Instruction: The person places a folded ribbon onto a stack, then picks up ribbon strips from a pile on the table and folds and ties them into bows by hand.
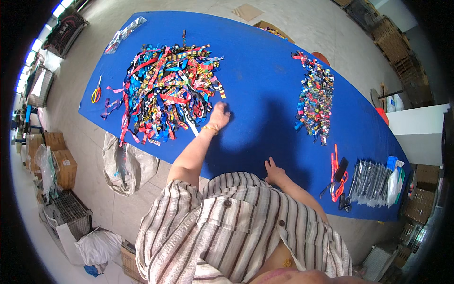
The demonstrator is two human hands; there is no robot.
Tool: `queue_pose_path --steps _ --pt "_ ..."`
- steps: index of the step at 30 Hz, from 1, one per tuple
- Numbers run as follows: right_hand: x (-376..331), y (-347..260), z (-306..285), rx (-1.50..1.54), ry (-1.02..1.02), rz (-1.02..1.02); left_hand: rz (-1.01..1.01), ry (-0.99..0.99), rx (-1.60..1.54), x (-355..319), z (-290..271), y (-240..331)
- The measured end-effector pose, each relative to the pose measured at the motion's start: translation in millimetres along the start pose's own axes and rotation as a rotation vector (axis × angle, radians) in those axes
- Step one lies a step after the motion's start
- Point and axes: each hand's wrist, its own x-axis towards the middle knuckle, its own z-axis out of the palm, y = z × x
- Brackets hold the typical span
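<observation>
A large loose heap of colourful printed fabric straps (pixel 170 90) lies on the blue-covered table (pixel 255 57), left of centre. At the heap's right edge, my left hand (pixel 219 117) is low over the cloth with its fingers curled in; whatever they hold, if anything, is hidden. My right hand (pixel 275 173) is by the table's near edge, in front of my shirt, with fingers stretched out and nothing visible in it. Farther right, folded straps in many colours (pixel 315 99) are laid close together in a long column, apart from both hands.
Orange-handled scissors (pixel 96 94) lie left of the heap, and a clear plastic bag (pixel 125 34) at the far left corner. On the right are red straps with a dark object (pixel 339 173) and a row of dark plastic-wrapped packs (pixel 371 183). A whitish sack (pixel 125 165) stands below the near edge.
</observation>
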Motion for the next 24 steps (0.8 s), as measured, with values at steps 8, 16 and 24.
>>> queue_pose_path --steps 8,16,24 --pt "0 0 3 0.031 0.009 -0.028 -0.15 0.08 0.103 65 -41 -47" --pt "1 11 6 0.063 0.035 -0.039 -0.142 0.154 0.288 48 -75 -7" --pt "-1 5 3 0.071 0.068 -0.048 -0.298 0.263 0.232 27 -60 -61"
